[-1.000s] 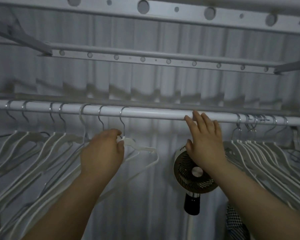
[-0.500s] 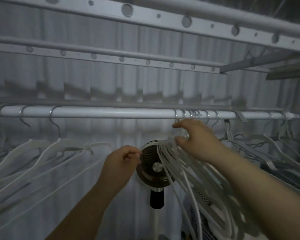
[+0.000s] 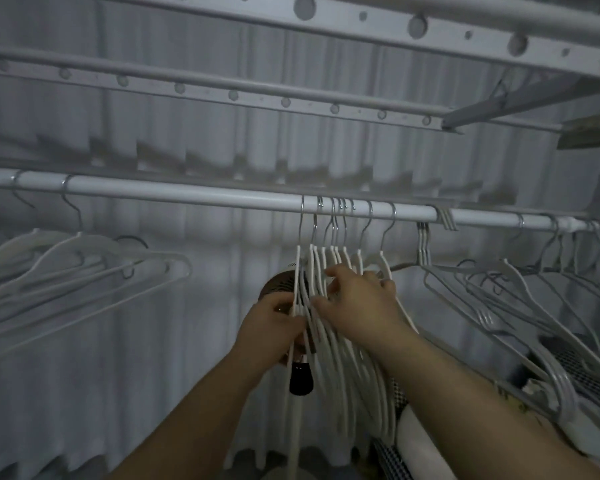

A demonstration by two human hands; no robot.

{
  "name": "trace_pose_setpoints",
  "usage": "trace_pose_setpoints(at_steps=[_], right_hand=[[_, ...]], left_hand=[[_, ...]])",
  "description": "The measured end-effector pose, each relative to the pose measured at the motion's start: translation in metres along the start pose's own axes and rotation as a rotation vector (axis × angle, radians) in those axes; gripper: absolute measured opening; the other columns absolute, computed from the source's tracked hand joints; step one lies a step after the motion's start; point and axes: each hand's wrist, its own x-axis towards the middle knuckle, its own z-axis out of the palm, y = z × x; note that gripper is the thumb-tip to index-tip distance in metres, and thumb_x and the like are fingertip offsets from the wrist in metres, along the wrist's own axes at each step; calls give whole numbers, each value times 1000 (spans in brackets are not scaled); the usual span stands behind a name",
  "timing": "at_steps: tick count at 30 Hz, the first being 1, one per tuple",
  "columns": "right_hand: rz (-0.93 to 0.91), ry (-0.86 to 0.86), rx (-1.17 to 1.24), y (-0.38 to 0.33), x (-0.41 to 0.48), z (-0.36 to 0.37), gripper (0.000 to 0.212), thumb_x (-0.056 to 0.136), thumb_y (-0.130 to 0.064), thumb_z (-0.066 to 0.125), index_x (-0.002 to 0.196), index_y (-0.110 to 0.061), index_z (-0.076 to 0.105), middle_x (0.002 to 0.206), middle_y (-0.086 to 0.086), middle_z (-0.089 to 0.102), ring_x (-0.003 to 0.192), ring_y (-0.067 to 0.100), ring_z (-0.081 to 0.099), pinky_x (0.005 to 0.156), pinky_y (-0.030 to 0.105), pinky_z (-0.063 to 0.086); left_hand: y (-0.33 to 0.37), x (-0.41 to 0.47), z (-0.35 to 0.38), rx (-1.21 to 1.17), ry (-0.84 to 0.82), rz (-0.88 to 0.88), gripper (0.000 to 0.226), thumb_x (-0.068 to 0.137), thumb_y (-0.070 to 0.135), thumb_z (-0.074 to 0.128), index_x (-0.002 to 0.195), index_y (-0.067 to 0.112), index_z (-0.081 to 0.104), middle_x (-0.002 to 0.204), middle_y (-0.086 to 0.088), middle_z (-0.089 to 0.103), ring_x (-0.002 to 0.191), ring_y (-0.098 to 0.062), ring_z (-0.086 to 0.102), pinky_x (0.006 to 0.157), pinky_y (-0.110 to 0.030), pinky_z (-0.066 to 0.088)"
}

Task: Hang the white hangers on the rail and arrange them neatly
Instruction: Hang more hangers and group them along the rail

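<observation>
A white rail (image 3: 201, 194) runs across the view at head height. Several white hangers (image 3: 329, 261) hang bunched from it at the middle, their metal hooks close together. My left hand (image 3: 271, 327) pinches the leftmost hanger of this bunch just below its shoulder. My right hand (image 3: 357, 299) lies on the same bunch from the right, fingers spread between the hangers' arms. More white hangers (image 3: 84, 268) hang on the left stretch of the rail, and another group (image 3: 499, 292) hangs tilted on the right.
A small round fan (image 3: 300, 377) on a stand is behind the bunch, mostly hidden by my hands. Perforated metal bars (image 3: 361, 26) cross overhead. A pale corrugated wall stands behind. A checked cloth (image 3: 392, 459) lies at the lower right.
The view swung right, away from the left hangers. My right hand dropped from the rail onto the middle bunch, and my left hand came across to grip its leftmost hanger.
</observation>
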Motion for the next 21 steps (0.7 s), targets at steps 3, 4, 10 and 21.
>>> trace_pose_setpoints(at_steps=[3,4,10,21], right_hand=[[9,-7,-66,-2,-1,4,47,87,-47,49,127,-23,42,126,1,56,128,24,36,108,38,18],[16,-13,-80,-3,-1,6,48,86,-48,49,126,-23,43,126,2,56,128,24,35,109,40,16],[44,-48,-134,-11,3,7,51,86,-46,48,130,-22,39,130,5,54,134,24,29,115,46,2],[142,-6,-66,-40,7,15,53,90,-30,42,140,-19,27,123,4,61,133,22,35,115,49,-6]], left_hand=[[0,-4,-6,-54,101,36,22,85,1,54,78,21,54,52,-1,51,24,0,43,29,-12,35],[0,-5,-9,-65,116,34,22,86,0,54,80,21,53,54,-2,51,24,0,44,29,-12,35],[-9,0,-41,-6,187,22,30,85,1,50,113,14,50,50,-6,52,25,-3,43,34,-13,38],[-22,1,-124,299,316,1,44,86,9,52,129,13,43,65,0,54,59,-21,55,51,-22,40]])
